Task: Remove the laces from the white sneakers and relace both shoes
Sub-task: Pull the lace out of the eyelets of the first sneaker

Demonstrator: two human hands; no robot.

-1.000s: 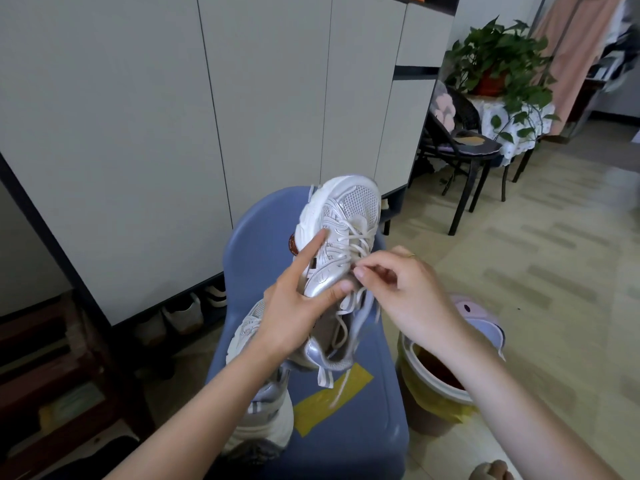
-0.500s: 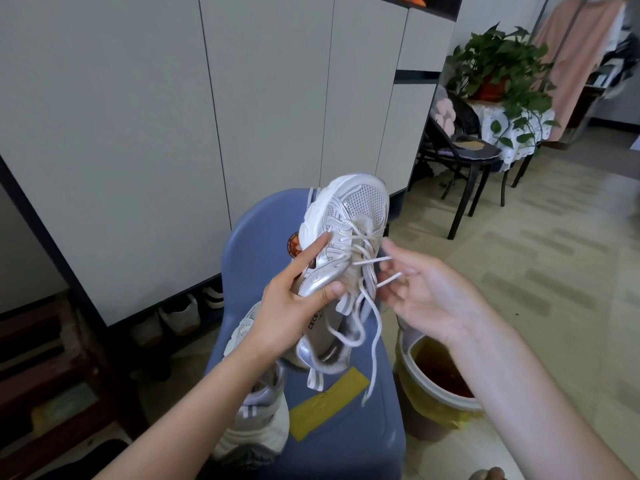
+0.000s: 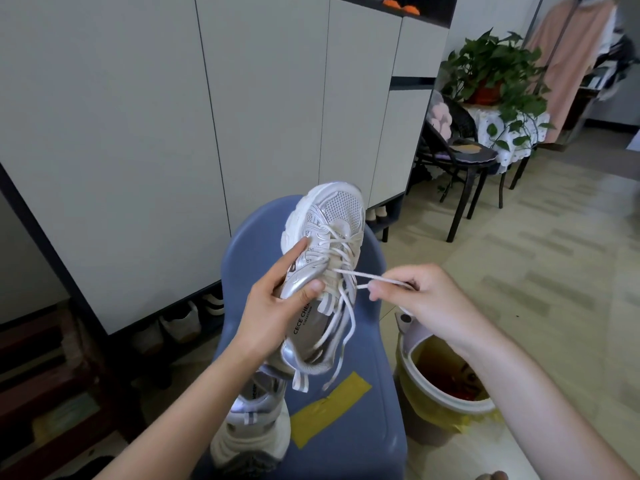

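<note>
**Lace coming out at mid-frame**

The left hand [image 3: 273, 306] grips the sneaker [image 3: 325, 258] above the blue chair [image 3: 367, 393]. The right hand [image 3: 426, 299] pinches the lace [image 3: 349, 271], pulled taut. Pulling too hard could snag it in an eyelet.

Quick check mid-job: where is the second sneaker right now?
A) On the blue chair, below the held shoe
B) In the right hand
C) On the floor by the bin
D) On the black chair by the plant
A: the second sneaker lies on the blue chair, below the held sneaker that the left hand grips, while the right hand pinches only the lace.
</note>
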